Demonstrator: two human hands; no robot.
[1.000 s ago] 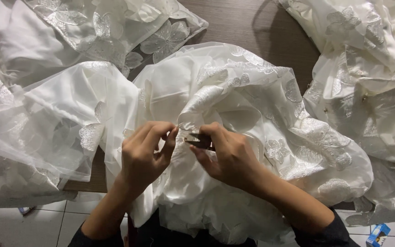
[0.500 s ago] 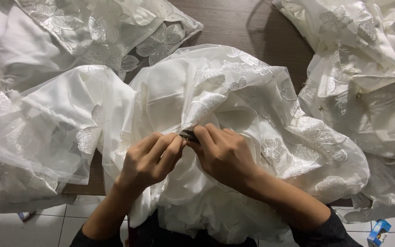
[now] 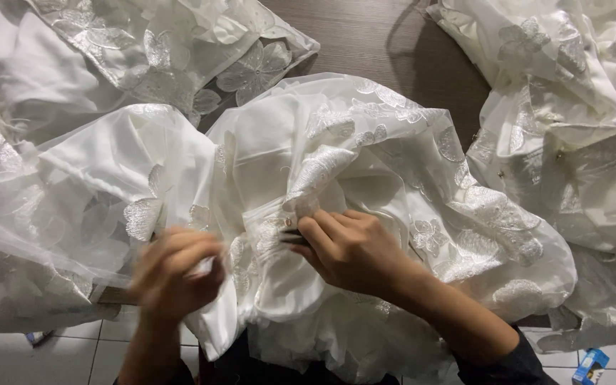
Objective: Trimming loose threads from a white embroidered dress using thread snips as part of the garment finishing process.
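Garment: a white dress [image 3: 365,178] with sheer overlay and embroidered flower patches lies bunched on the table [image 3: 386,43], in front of the person, its lower part hanging over the near edge.
Right hand: the right hand [image 3: 351,249] is closed down on a gathered fold of the dress, fingertips pinching the cloth near a small dark object [image 3: 292,239]; what this object is, I cannot tell.
Left hand: the left hand [image 3: 176,271] is blurred, fingers curled, at the satin layer on the left side; whether it grips the cloth or only touches it I cannot tell.
Progress: my judgement is that the work at this one fold is in the middle; nothing finished is visible, and the fold is not yet released.
Other cloth: similar white garments [image 3: 572,107] are piled at the right and at the upper left.
Surface: dark brown wood-grain table.
Room: pale tiled floor [image 3: 87,349] below, with a small blue box [image 3: 589,365] at the lower right.
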